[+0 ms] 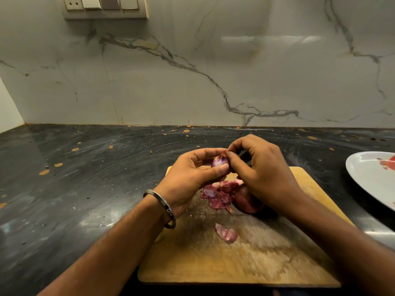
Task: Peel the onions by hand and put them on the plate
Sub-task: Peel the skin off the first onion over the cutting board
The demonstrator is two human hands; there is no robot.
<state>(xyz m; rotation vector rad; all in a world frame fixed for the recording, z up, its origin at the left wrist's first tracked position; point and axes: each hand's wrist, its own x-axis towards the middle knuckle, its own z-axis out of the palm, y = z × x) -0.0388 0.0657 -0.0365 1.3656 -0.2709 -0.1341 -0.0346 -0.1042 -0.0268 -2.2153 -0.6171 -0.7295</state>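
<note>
Dark counter (85, 189) lies open left of the cutting board (213, 263); onion skins (218, 195) and an onion (245, 201) crowd its centre; a plate (372, 178) blocks the right edge.

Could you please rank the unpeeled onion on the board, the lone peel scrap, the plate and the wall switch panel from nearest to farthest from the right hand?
From the right hand:
1. Unpeeled onion, just under the hand on the board.
2. Lone peel scrap, nearer the person, mid-board.
3. Plate, far right on the counter.
4. Switch panel, upper left on the wall.
</note>
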